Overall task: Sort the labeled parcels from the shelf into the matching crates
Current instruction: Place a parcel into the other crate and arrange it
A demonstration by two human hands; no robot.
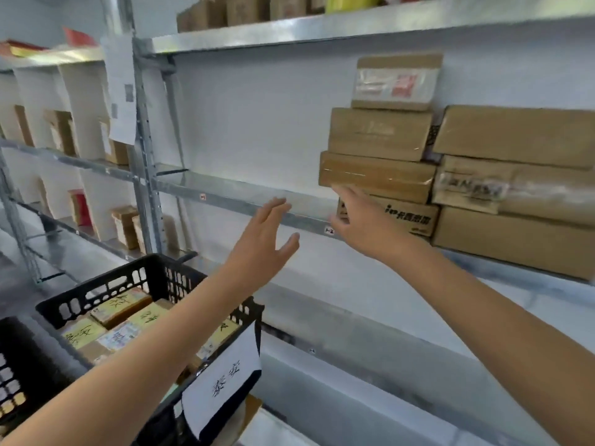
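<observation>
- Left hand (267, 233): raised in front of the middle shelf board (225, 194), palm toward the shelf. Fingers are straight and spread and hold nothing.
- Right hand (363, 220): at the left end of the parcel stack, near the board's front edge. Fingers are straight with the thumb spread below, either side of the end of the bottom printed parcel (407, 218). Blur hides whether they touch it; no closed grip shows.
- The stack of four brown parcels sits on the board, right of centre: printed parcel at the bottom, taped parcel (376, 177) on it, plain parcel (380, 133) next, parcel with a clear label pouch (397, 82) on top.
- A second stack of three bigger cartons (518, 188) stands just right of it, touching.
- Black crate (154, 278) at lower left, below the board. It holds parcels with yellow handwritten notes (122, 304), and a white paper tag (225, 371) hangs on its near rim.
- Another black crate (19, 365) at the left edge of the view.
- Top shelf: more cartons (244, 8).
- Printed sheet (120, 88) hangs on the shelf upright.
</observation>
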